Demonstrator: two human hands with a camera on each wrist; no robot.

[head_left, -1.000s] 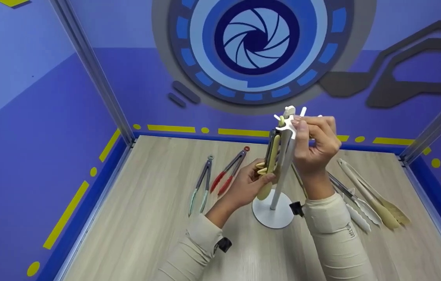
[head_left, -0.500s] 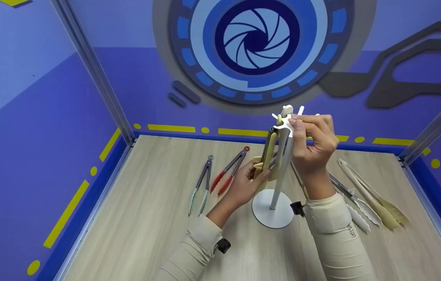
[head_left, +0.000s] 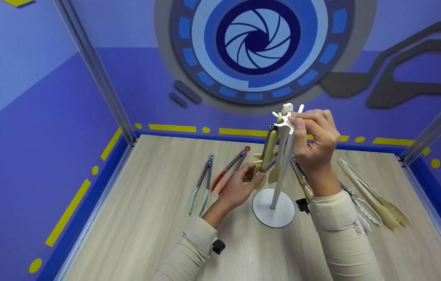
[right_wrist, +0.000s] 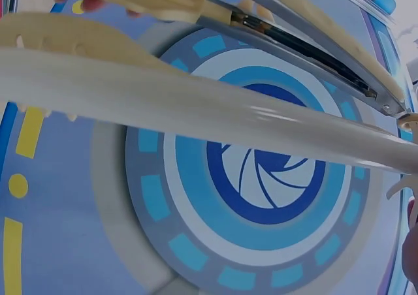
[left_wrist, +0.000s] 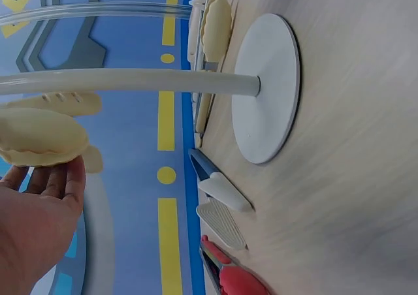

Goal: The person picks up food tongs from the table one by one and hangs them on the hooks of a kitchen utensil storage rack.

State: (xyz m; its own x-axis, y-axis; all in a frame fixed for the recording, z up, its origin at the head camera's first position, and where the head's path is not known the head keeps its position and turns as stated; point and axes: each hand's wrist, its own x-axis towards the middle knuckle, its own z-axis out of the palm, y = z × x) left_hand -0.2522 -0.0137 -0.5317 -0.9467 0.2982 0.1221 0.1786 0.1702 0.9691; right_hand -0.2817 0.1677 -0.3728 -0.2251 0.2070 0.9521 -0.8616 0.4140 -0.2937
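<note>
A white stand [head_left: 286, 152] with a hooked top and a round base stands upright on the table. My right hand [head_left: 317, 142] pinches a part of its hooked top between thumb and fingers. Beige-tipped tongs [head_left: 269, 150] with metal arms hang from a hook on the stand's left side. My left hand [head_left: 240, 186] holds them near the lower end; in the left wrist view its fingers lie against the beige tip [left_wrist: 42, 135]. Behind the pole another beige tip [head_left: 274, 174] hangs. In the right wrist view, only a sliver of my right hand shows at the edge.
Left of the stand lie mint-tipped tongs [head_left: 206, 183] and red-tipped tongs [head_left: 239, 158], the latter partly behind my left hand. To the right lie beige tongs [head_left: 376, 201] and white-tipped tongs [head_left: 366, 212]. Beige tongs [head_left: 303, 181] lie partly behind my right arm. Walls enclose the table.
My left hand has moved a little down and left along the hanging tongs, showing more of them. My right forearm has shifted slightly right, its hand staying at the stand's top.
</note>
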